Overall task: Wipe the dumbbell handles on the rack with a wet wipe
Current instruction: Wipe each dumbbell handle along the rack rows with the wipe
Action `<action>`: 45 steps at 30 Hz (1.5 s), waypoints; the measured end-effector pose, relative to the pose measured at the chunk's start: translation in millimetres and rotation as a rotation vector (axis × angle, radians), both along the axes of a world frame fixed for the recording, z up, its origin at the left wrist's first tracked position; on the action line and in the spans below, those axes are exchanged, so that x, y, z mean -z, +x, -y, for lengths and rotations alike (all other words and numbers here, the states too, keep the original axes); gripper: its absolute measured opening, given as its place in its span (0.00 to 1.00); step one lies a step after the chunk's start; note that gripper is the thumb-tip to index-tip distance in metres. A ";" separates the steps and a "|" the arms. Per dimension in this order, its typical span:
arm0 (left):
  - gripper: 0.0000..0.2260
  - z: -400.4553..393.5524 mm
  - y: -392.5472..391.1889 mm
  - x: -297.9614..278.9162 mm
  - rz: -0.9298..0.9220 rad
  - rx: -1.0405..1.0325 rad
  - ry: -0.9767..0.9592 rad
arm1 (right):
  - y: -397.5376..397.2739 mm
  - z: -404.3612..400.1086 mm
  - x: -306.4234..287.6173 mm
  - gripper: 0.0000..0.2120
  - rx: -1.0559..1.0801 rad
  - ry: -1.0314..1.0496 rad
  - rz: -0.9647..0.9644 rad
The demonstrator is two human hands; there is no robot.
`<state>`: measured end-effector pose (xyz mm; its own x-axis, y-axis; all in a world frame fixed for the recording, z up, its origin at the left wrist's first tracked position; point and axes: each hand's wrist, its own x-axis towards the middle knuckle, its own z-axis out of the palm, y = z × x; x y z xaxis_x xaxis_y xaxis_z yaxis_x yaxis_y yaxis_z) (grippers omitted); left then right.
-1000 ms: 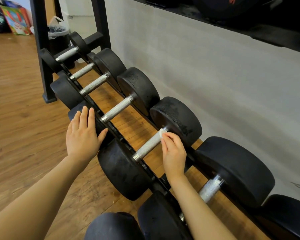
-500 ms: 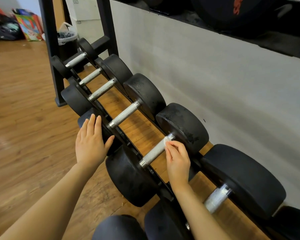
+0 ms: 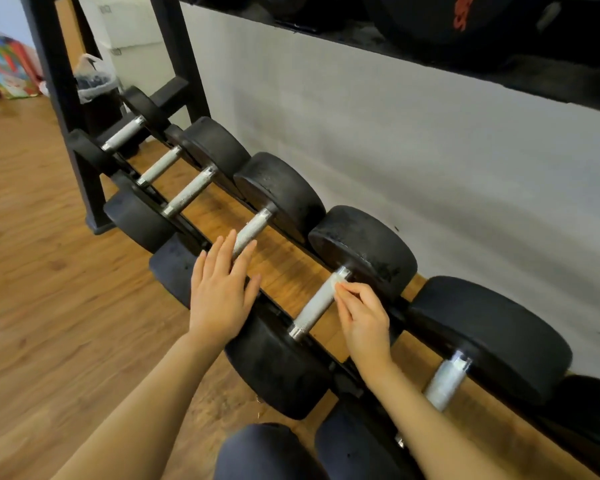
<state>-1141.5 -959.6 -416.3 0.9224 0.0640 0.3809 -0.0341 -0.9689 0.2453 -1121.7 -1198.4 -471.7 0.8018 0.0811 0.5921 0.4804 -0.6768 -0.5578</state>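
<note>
Pinching wet wipe (image 3: 336,281) with our right hand (image 3: 362,318) on knurled handle (image 3: 317,306); wipe limp, thin; left hand (image 3: 220,292) flat, relaxed, grasping nothing.

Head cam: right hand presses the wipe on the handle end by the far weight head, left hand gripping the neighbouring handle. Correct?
Not quite. In the head view the left hand grips nothing: it lies flat with straight fingers over the near end of the neighbouring handle. The rest stands: the right hand presses the wet wipe on the handle at its end by the far weight head.
</note>
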 end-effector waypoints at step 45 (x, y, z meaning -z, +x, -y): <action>0.21 -1.2 -46.7 43.5 -0.016 0.595 -0.470 | -9.9 -59.8 -26.4 0.07 0.538 0.232 -0.072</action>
<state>-1188.2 -958.4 -459.9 0.8572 -0.2937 0.4231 -0.5115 -0.5816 0.6326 -1131.6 -1138.6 -445.3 0.7334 -0.4731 0.4882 0.0590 -0.6711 -0.7390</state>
